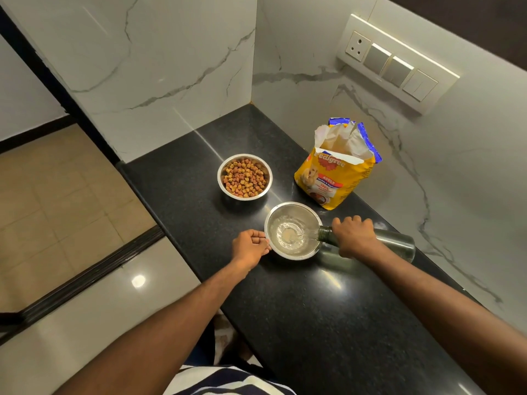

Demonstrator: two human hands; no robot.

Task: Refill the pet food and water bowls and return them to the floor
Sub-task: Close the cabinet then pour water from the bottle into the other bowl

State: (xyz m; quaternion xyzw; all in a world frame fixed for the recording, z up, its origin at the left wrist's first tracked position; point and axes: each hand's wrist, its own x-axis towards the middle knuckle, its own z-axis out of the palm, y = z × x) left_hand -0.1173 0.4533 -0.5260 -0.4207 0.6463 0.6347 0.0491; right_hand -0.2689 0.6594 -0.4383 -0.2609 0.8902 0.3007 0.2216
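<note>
Two steel bowls stand on a black granite counter [313, 309]. The far bowl [244, 176] is full of brown and orange kibble. The near bowl [292, 230] holds rippling water. My right hand [353, 236] grips a dark glass bottle [396, 245] tipped on its side, with its mouth over the near bowl's right rim, and water streams into the bowl. My left hand [249, 248] holds the near bowl's left rim between thumb and fingers.
An open yellow dog food bag [338, 172] stands upright behind the near bowl, close to the marble wall. A switch panel [396, 65] is mounted on the right wall. Left of the counter edge lies tiled floor [57, 195].
</note>
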